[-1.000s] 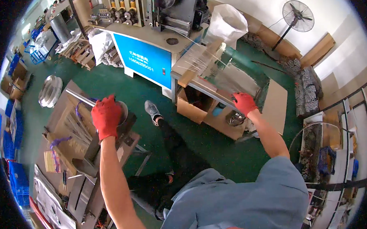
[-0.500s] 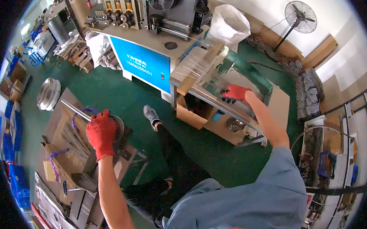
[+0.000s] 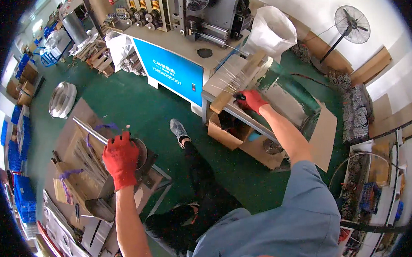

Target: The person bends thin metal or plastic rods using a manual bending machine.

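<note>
Red-gloved left hand [image 3: 121,160] above the left bench [image 3: 86,110], fingers bent at the near end of a pale metal rod [image 3: 90,130]; underside of the palm hidden, so cannot tell whether gripping the rod or merely resting there; round metal part [image 3: 142,153] just beside, on the right; rod slanting away to the far left over the bench, near thin grey strips [image 3: 86,154] and a purple tie [image 3: 107,126]; red-gloved right hand [image 3: 251,101] across at the work table [image 3: 251,122], fingers curled, dark at the tips, close beside a wooden strip [image 3: 222,101]; thin pale wires [image 3: 230,81] fanned out across that wood, near the fingertips; cannot tell whether anything held between them; greenish clear sheet [image 3: 298,90] to the right of the hand; open cardboard box [image 3: 224,136] below the table's edge; behind, blue-fronted machine [image 3: 166,68] and white sack [image 3: 270,31]; grey shoe [image 3: 178,129] on the green floor [image 3: 154,110], between bench and table.
</note>
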